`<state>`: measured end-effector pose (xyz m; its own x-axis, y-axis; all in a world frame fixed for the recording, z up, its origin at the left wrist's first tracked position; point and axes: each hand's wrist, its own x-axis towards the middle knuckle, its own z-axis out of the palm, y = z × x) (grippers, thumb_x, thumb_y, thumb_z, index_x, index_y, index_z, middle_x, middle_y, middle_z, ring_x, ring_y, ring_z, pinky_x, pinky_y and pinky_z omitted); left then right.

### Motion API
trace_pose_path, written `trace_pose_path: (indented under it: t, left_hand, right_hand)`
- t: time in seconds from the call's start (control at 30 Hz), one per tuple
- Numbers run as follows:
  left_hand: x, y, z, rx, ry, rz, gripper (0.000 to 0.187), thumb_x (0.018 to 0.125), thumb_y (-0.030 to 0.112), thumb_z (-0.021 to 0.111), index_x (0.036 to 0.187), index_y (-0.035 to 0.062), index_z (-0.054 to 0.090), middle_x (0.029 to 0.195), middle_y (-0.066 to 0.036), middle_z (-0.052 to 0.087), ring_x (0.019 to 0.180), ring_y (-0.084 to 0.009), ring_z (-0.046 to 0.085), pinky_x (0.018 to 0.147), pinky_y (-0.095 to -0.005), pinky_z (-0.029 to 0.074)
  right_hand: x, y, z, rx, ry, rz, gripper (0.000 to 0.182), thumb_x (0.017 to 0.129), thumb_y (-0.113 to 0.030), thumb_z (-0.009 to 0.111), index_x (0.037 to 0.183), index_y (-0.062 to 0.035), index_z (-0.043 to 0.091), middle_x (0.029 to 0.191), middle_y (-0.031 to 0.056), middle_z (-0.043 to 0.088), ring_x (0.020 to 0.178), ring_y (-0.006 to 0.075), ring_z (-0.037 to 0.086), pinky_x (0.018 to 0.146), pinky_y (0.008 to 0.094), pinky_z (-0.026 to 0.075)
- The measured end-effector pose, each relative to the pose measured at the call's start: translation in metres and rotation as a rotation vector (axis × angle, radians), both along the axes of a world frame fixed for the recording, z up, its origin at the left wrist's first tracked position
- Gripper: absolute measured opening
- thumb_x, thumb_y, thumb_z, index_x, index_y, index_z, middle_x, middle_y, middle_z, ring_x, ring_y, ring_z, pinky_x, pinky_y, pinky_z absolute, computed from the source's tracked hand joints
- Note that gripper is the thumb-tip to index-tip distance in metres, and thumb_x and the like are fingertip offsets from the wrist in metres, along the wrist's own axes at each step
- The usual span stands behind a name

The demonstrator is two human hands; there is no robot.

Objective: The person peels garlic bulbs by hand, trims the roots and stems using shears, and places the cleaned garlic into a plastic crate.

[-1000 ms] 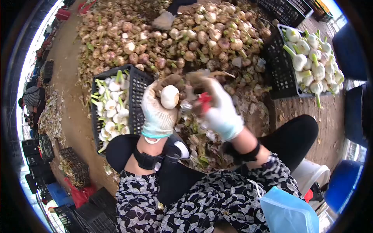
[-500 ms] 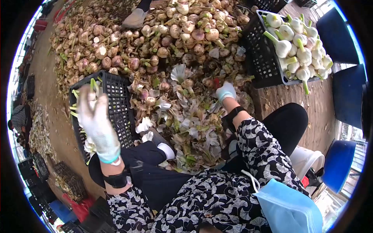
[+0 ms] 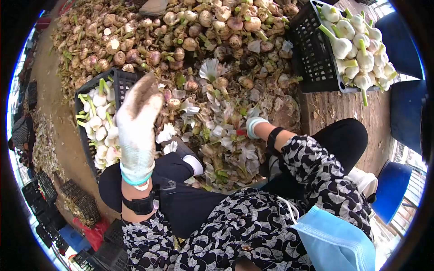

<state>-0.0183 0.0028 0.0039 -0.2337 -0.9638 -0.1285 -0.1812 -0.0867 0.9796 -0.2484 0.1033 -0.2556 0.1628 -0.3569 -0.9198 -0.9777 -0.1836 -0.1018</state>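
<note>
My left hand (image 3: 138,128), in a white glove with soiled fingertips, is raised beside the right side of a black crate (image 3: 120,83). Its fingers are stretched out and hold nothing. White trimmed garlic bulbs (image 3: 100,124) with green stems lie in that crate. My right hand (image 3: 257,127), gloved too, is low over loose garlic skins (image 3: 221,117) between my legs. A small red thing (image 3: 242,132) shows at its fingers, which are mostly hidden. Untrimmed bulbs (image 3: 190,44) are heaped beyond the skins.
Another black crate (image 3: 312,54), heaped with white garlic (image 3: 361,58), stands at the upper right. Blue tubs (image 3: 393,192) line the right edge. A shoe (image 3: 153,7) is at the top of the heap. At the far left is a person (image 3: 22,135), near stacked crates.
My left hand has moved right, away from above the garlic in the left crate. My right hand has come down and left, nearer to me. The view has shifted slightly.
</note>
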Motion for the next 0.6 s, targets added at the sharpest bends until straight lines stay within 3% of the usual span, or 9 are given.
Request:
trace_pose_path:
  t: [0.03,0.07,0.2,0.3,0.37,0.4,0.43,0.57,0.6]
  left_hand:
    - [-0.002,0.0,0.001,0.003,-0.008,-0.002,0.041,0.088,0.006,0.056,0.125,-0.0067,0.049,0.118,-0.013,0.057,0.108,-0.0172,0.054,0.095,-0.0273,0.041]
    - [-0.002,0.002,0.003,0.007,-0.027,-0.015,0.04,0.087,0.006,0.056,0.125,-0.0068,0.049,0.117,-0.013,0.057,0.108,-0.0166,0.054,0.095,-0.0268,0.041]
    - [-0.002,0.005,-0.001,0.006,-0.086,-0.127,0.039,0.087,0.009,0.059,0.123,-0.0041,0.052,0.107,-0.011,0.061,0.095,-0.0134,0.056,0.083,-0.0245,0.046]
    - [0.0,0.004,-0.022,0.154,-0.024,-0.267,0.051,0.092,0.035,0.051,0.126,-0.004,0.048,0.11,-0.011,0.06,0.094,-0.0151,0.059,0.079,-0.0252,0.048]
    - [-0.003,0.008,-0.034,0.183,0.085,-0.353,0.053,0.094,0.038,0.046,0.127,-0.003,0.047,0.11,-0.011,0.059,0.093,-0.0156,0.059,0.076,-0.0259,0.049]
    - [-0.008,0.012,-0.023,0.604,0.428,-0.334,0.051,0.095,0.036,0.047,0.126,-0.0036,0.048,0.112,-0.012,0.059,0.094,-0.0161,0.059,0.079,-0.0282,0.05]
    - [-0.015,0.016,-0.022,0.609,0.491,-0.321,0.05,0.094,0.033,0.05,0.126,-0.0054,0.047,0.112,-0.013,0.059,0.096,-0.0175,0.059,0.083,-0.0295,0.049]
    - [-0.014,0.018,-0.015,0.455,0.589,-0.303,0.049,0.09,0.024,0.059,0.125,-0.0075,0.046,0.117,-0.014,0.056,0.104,-0.0192,0.057,0.092,-0.0305,0.045]
    - [-0.018,0.018,-0.009,0.411,0.542,-0.224,0.053,0.087,0.023,0.064,0.126,-0.0081,0.046,0.117,-0.014,0.055,0.104,-0.019,0.057,0.092,-0.0311,0.045]
  right_hand:
    - [0.002,-0.007,0.031,0.042,-0.038,-0.316,0.036,0.081,-0.019,0.061,0.112,-0.0003,0.062,0.122,0.0161,0.058,0.107,0.0307,0.059,0.085,0.0408,0.049]
    - [-0.002,-0.011,-0.003,-0.039,0.023,-0.272,0.035,0.079,-0.019,0.062,0.108,-0.0002,0.064,0.113,0.0195,0.061,0.102,0.0315,0.061,0.082,0.04,0.05]
    - [-0.016,-0.062,0.143,-0.365,-0.224,-0.507,0.032,0.074,-0.012,0.058,0.103,0.0003,0.064,0.094,0.0228,0.065,0.088,0.0367,0.063,0.075,0.0384,0.051]
    - [-0.021,-0.068,0.225,-0.601,-0.651,-0.59,0.038,0.067,-0.003,0.055,0.104,-0.0012,0.063,0.089,0.0262,0.062,0.085,0.0385,0.062,0.072,0.0394,0.049]
    - [-0.018,-0.059,0.244,-0.814,-0.842,-0.549,0.039,0.065,0.002,0.053,0.103,-0.0012,0.063,0.09,0.0262,0.061,0.085,0.0375,0.062,0.072,0.0383,0.049]
    - [-0.014,-0.056,0.254,-0.793,-0.947,-0.566,0.039,0.064,0.004,0.053,0.102,-0.0007,0.063,0.09,0.0236,0.062,0.085,0.036,0.062,0.073,0.0365,0.049]
    - [-0.009,-0.053,0.26,-0.854,-1.039,-0.574,0.039,0.065,0.005,0.054,0.102,-0.0019,0.063,0.088,0.0221,0.061,0.085,0.0356,0.062,0.073,0.0357,0.049]
    - [0.009,-0.05,0.234,-0.937,-1.303,-1.017,0.03,0.078,0.005,0.051,0.106,-0.0004,0.06,0.092,0.0092,0.066,0.083,0.0201,0.064,0.073,0.0299,0.05]
    - [0.014,-0.047,0.204,-0.694,-1.567,-1.419,0.022,0.087,-0.005,0.053,0.109,-0.0021,0.058,0.088,0.0021,0.063,0.076,0.0101,0.059,0.067,0.025,0.048]
